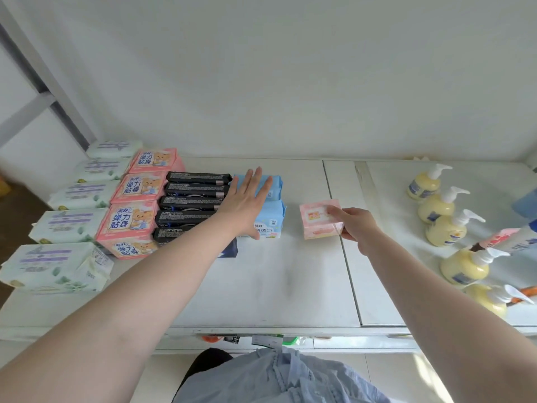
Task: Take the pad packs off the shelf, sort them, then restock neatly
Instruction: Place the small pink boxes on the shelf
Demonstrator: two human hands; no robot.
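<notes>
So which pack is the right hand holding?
The small pale pink pack, alone right of the rows; the right hand pinches it, while the other packs sit lined up.

Both bare arms reach forward; left hand lies flat at frame centre, fingers straight; right hand, centre-right, curls in a pinch.

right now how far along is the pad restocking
Mostly done, it seems: green-white packs, pink bear packs and black packs sit in neat rows on the shelf. In hand: the left hand lies flat on the blue packs, and the right hand holds a small pink pack beside them. Left: placing that pack.
</notes>
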